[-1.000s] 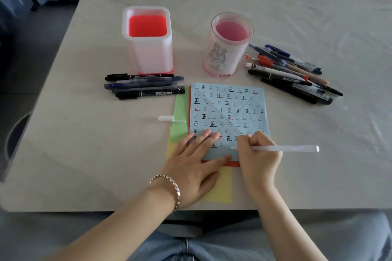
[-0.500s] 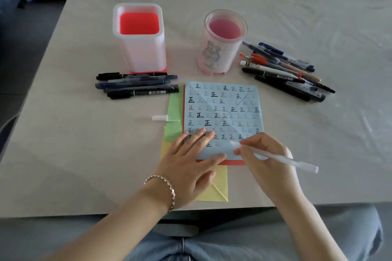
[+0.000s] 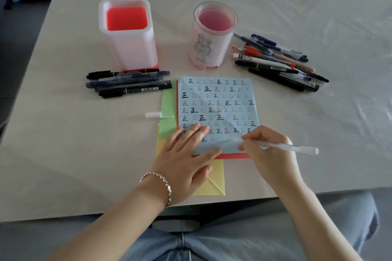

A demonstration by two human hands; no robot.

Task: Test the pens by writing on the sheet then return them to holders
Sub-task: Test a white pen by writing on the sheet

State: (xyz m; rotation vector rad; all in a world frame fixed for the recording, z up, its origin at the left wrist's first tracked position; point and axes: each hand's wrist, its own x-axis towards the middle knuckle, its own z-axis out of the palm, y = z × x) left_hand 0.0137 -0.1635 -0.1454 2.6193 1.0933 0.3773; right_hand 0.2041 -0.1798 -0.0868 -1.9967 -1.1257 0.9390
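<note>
- Right hand (image 3: pixel 269 154): fingers pinching the white pen (image 3: pixel 284 146) near its tip, barrel pointing out to the right; tip hovering at the blue sheet's (image 3: pixel 218 99) lower rows, contact not discernible
- Left hand (image 3: pixel 186 154): lying flat, fingers spread, pressing the sheet's lower left corner; if lifting mid-stroke, the sheet is risking a slide over the loose coloured papers (image 3: pixel 168 108) beneath
- Pen cap (image 3: pixel 153 115): lying apart, left of the sheet; pen risking going back uncapped and drying
- Square holder (image 3: pixel 129 48) and round holder (image 3: pixel 212 48): standing behind the sheet; a reaching forearm risking scattering the pen pile (image 3: pixel 275 63) at right
</note>
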